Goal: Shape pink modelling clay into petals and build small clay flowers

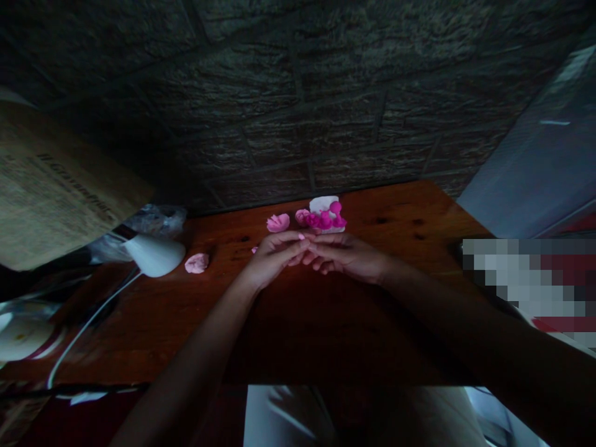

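Note:
Above the wooden tabletop, my left hand (272,257) and my right hand (347,254) meet at the fingertips. Both are closed in a pinch, around a small light-pink piece (302,236) that shows at the tips. Its material and full shape are hidden by the fingers. Just behind my hands lies a pink flower-like shape (278,223) with ruffled petals, and a second rounded pink flower (302,216) beside it. Bright magenta pieces (325,220) rest on a white square (321,203) past my right fingers. A crumpled pale-pink lump (197,263) sits off to the left.
A white cone-shaped object (156,254) with a cable (95,313) stands at the left, near a clear plastic bag (161,218) and a large brown paper bag (56,180). A white container (25,336) is at lower left. A dark stone wall (279,105) rises behind the table (395,214).

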A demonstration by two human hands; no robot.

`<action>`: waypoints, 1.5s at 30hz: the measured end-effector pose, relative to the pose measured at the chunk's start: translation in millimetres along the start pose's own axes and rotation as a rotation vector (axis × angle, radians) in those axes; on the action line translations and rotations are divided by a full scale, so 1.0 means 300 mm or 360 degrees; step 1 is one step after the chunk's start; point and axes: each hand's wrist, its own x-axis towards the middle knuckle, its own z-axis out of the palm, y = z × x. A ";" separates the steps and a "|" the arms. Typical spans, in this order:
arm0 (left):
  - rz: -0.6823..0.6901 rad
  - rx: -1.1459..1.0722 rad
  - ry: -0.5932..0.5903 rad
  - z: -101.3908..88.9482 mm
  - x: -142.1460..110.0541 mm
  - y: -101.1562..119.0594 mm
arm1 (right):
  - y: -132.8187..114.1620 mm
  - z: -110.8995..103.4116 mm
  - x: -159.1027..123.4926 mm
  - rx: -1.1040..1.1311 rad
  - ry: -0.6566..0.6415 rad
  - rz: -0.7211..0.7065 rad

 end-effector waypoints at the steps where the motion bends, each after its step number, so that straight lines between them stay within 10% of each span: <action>1: 0.0012 0.0010 0.0018 0.000 0.001 -0.002 | -0.001 0.000 -0.001 0.0007 -0.0001 0.0004; 27: 0.0096 0.0086 0.0297 -0.004 0.016 0.006 | -0.007 -0.021 0.016 -0.0161 0.0615 -0.0223; 45: 0.0153 0.0628 -0.0006 0.007 0.004 -0.010 | -0.007 -0.023 0.008 -0.0592 0.0461 -0.0347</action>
